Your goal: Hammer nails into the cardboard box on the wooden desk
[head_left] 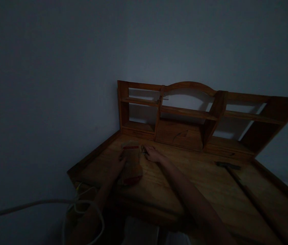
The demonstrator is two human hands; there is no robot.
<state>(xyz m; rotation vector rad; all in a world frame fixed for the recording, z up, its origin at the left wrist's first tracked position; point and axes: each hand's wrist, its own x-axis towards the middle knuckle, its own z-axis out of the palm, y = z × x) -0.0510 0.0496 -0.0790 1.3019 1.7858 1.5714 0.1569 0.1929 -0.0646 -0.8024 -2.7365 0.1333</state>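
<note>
In the dim head view, a brown packet (132, 163) with a red band at each end lies on the wooden desktop (192, 173). My left hand (118, 165) is at its left side, with the fingers curled against the edge. Just right of the packet is my right hand (152, 153), its fingertips drawn together around something small and thin. That small thing is too dark to name. What the packet contains does not show.
A wooden hutch (179, 134) with shelves and drawers stands along the desk's back. To the right lies a long-handled hammer (227, 165). A pale cable (44, 201) loops at the lower left, near my left forearm. Walls rise on the left and behind.
</note>
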